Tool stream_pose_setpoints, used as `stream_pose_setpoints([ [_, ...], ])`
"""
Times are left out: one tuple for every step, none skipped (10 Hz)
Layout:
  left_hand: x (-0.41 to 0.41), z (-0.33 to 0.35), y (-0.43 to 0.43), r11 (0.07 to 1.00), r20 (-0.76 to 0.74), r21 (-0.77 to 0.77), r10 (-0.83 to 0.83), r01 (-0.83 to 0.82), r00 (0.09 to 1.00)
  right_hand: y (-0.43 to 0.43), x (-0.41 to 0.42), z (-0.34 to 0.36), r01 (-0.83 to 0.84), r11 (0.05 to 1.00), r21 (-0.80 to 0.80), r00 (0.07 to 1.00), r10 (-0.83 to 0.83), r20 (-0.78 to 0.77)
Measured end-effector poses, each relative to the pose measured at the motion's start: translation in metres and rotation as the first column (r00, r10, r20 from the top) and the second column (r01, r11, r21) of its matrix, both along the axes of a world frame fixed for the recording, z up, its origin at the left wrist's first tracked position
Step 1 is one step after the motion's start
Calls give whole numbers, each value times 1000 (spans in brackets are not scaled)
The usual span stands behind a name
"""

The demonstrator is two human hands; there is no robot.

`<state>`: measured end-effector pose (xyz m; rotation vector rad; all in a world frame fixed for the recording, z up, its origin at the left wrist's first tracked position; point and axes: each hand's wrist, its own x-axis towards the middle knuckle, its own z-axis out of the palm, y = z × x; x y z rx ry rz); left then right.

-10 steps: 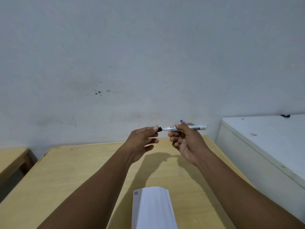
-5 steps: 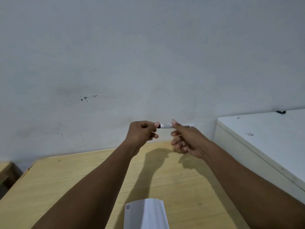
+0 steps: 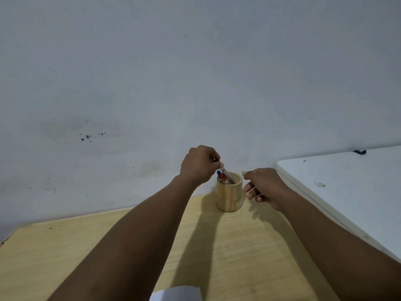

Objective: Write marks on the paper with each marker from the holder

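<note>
A round wooden holder stands at the far edge of the wooden table, against the wall. Inside it a blue-capped marker and a red-capped one stick up. My left hand is above the holder's left rim, shut on the top end of a white marker that slants down into the holder. My right hand hovers just right of the holder, fingers loosely curled, holding nothing. The white paper shows only as a corner at the bottom edge.
A white cabinet top rises along the table's right side, with a small dark object at its far end. The plain wall stands directly behind the holder.
Both hands held the marker level in the air before. Now my right hand has let go and my left has tipped the marker down into the holder. The view has tilted up.
</note>
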<state>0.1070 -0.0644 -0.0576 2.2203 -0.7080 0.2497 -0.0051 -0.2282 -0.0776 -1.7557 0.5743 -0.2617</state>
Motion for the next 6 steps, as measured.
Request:
stream_pose_setpoints([
  [1,-6,-14,994,12,104,-15,14,1000,-2,7,-3,-32,998,-47,999,33,5],
  [-2,-10,-22,985,38,175,-14,7,999,-4,9,-2,-51,994,-91,999,53,11],
  [-2,-5,-16,975,78,221,-15,-3,997,-8,8,4,-42,989,-141,999,44,16],
  [-6,10,4,968,74,252,-7,-12,997,-6,5,13,-51,978,-203,998,57,26],
  [-9,33,31,960,71,279,8,-28,997,9,9,31,-77,954,-289,994,95,48],
  [-14,57,58,949,-3,313,35,-32,999,34,9,61,-133,899,-417,988,155,20],
])
